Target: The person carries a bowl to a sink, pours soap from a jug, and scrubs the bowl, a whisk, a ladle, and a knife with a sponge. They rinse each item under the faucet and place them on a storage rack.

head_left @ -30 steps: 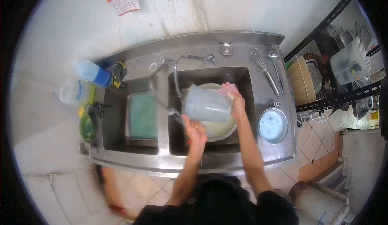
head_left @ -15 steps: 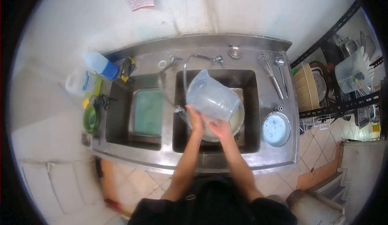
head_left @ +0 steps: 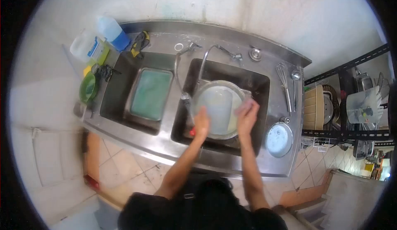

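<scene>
A round metal pot (head_left: 238, 90) holding cloudy liquid sits in the right sink basin. The translucent plastic pitcher (head_left: 219, 108) is over the pot's opening, its outline faint against the liquid. My left hand (head_left: 202, 123) is at the left side of the pitcher, fingers closed around its edge and somewhat blurred. At the pot's right rim, my right hand (head_left: 248, 116) grips a small pinkish pad (head_left: 245, 106). Beside the left wrist, low in the basin, is a small red object (head_left: 192, 132).
A green-tinted tray (head_left: 151, 94) lies in the left basin. Blue liquid bottles (head_left: 113, 33) and a green bowl (head_left: 88, 87) stand at the left. A whisk (head_left: 284, 85), ladle (head_left: 295, 75) and bowl of suds (head_left: 279, 140) are on the right. Hose faucets (head_left: 204, 64) arch over the basins.
The pitcher has gone from being tilted above the pot to lower over its opening. My hands have moved apart, the right one to the pot's right rim. The view has shifted and rotated.
</scene>
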Demonstrator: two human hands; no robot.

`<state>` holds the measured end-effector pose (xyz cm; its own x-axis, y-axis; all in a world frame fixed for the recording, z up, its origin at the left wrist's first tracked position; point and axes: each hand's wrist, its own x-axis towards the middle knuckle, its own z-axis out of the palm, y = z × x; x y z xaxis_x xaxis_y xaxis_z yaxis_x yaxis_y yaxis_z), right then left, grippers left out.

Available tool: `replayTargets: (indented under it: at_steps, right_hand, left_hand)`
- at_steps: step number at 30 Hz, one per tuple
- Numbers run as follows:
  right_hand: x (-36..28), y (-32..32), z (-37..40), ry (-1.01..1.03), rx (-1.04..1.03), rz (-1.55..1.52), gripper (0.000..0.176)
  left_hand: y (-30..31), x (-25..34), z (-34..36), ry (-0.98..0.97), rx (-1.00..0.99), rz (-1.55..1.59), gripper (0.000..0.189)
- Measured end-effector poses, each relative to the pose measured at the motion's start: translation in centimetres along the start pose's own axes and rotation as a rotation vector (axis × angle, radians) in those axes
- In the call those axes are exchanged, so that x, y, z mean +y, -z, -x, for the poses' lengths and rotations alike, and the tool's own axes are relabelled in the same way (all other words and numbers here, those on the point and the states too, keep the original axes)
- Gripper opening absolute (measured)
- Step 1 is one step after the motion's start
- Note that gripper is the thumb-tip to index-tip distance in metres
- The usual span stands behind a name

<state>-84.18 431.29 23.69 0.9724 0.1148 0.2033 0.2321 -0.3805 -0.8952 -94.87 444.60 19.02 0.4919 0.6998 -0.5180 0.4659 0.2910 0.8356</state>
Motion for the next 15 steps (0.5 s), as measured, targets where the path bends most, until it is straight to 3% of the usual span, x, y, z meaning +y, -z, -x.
replayTargets:
  at_steps: [1,3,4,6,7,9,10,12,14,15]
  right_hand:
    - [0.0,-1.3,1.0,0.006,-0.004,0.000,0.029]
    - [-0.4,-3.4,3.2,0.333,-0.044,0.129,0.029]
    - [-0.5,-3.3,3.6,0.348,-0.049,0.121,0.029]
    - [-1.8,-2.0,4.5,0.231,-0.301,-0.127,0.027]
    - [-2.6,-1.1,3.6,0.237,-0.312,-0.123,0.027]
    - [-4.8,1.4,0.0,-0.052,-0.314,0.039,0.025]
    - [-4.3,1.4,-1.2,-0.051,-0.325,0.051,0.025]
    - [-2.2,0.6,-2.8,-0.254,-0.785,-0.068,0.021]
    - [-1.1,-0.6,-2.2,-0.312,-0.787,-0.202,0.021]
    - [-0.8,-0.9,-1.8,-0.460,-0.850,-0.365,0.024]
  left_hand:
    - [-1.0,0.2,0.4,-0.001,0.004,0.006,0.055]
    - [-2.7,0.8,1.0,-0.502,0.190,0.019,0.051]
    - [-2.2,1.3,0.7,-0.509,0.204,0.027,0.051]
    - [-0.3,2.6,2.1,-0.545,0.126,-0.421,0.047]
    - [0.9,3.3,2.7,-0.539,0.133,-0.413,0.047]
    - [2.5,4.0,3.9,-0.764,-0.064,-0.496,0.045]
    - [2.2,3.8,4.2,-0.751,-0.061,-0.484,0.045]
    - [1.4,3.8,4.7,-1.242,-0.242,-0.565,0.045]
    - [0.7,4.5,5.6,-1.279,-0.255,-0.599,0.044]
    - [0.6,4.9,5.6,-1.318,-0.268,-0.643,0.044]
